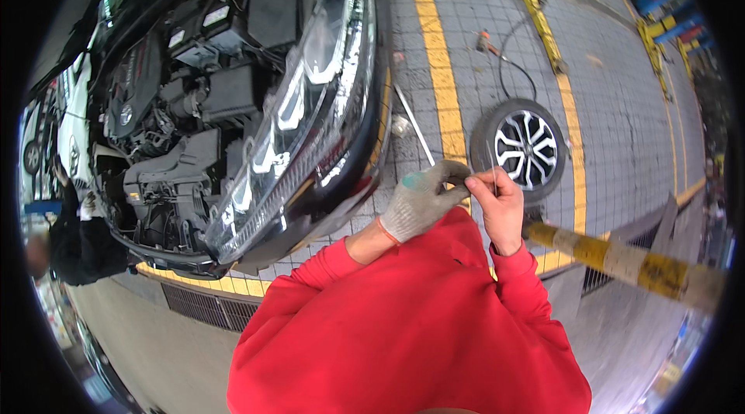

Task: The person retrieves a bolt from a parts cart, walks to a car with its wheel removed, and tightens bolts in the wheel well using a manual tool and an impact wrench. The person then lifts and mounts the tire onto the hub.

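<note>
My left hand (423, 198) wears a grey knit work glove with a green patch on the back. Its fingers are bent and pinched together at the tips. Bare, my right hand (500, 208) meets it fingertip to fingertip, thumb and forefinger pressed together. What lies between the fingertips is too small to make out. A thin pale rod (415, 125) extends from beside the car's front bumper to just behind my gloved fingers; whether it touches them I cannot tell. Beyond my right hand, a wheel (526, 148) with a black and silver rim lies flat on the floor.
To the left stands a dark car with its engine bay (186, 88) exposed. An orange-and-black air tool (486, 43) with a hose lies past the wheel. A yellow-and-white striped bar (621, 259) crosses at right, near yellow lift arms (535, 10). Another person (85, 235) leans in at far left.
</note>
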`<act>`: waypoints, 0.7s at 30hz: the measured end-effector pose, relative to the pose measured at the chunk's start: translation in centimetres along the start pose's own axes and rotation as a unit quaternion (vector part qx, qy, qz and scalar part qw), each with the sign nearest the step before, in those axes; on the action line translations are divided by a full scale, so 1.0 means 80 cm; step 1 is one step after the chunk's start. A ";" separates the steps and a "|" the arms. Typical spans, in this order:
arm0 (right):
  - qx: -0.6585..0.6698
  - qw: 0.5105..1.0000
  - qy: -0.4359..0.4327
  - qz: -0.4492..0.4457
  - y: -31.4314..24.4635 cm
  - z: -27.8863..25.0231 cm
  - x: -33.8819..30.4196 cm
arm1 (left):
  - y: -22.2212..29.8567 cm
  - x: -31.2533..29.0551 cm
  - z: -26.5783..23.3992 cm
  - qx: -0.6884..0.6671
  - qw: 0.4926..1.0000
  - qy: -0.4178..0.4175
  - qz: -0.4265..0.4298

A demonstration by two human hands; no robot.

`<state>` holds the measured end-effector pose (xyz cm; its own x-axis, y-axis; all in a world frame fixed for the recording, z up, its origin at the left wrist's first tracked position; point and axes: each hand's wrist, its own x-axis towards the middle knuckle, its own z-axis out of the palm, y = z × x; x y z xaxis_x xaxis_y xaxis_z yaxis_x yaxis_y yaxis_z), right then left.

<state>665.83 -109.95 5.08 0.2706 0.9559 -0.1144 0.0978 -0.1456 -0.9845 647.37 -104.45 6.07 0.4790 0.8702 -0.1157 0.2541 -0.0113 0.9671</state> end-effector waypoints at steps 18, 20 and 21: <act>-0.019 0.967 -0.249 -0.056 -0.047 -0.049 0.625 | 0.042 0.513 -0.038 -0.079 0.957 0.246 -0.128; -0.012 0.959 -0.278 -0.050 -0.066 -0.075 0.705 | 0.064 0.589 -0.036 -0.033 0.958 0.258 -0.124; -0.014 0.955 -0.291 -0.050 -0.075 -0.084 0.741 | 0.073 0.624 -0.035 -0.015 0.955 0.256 -0.148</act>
<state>687.73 -54.14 5.07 -0.3185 0.9444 -0.0820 0.1233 -0.0445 -0.9914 670.41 -59.69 6.61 -0.0858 0.9603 -0.2656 0.2867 0.2791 0.9165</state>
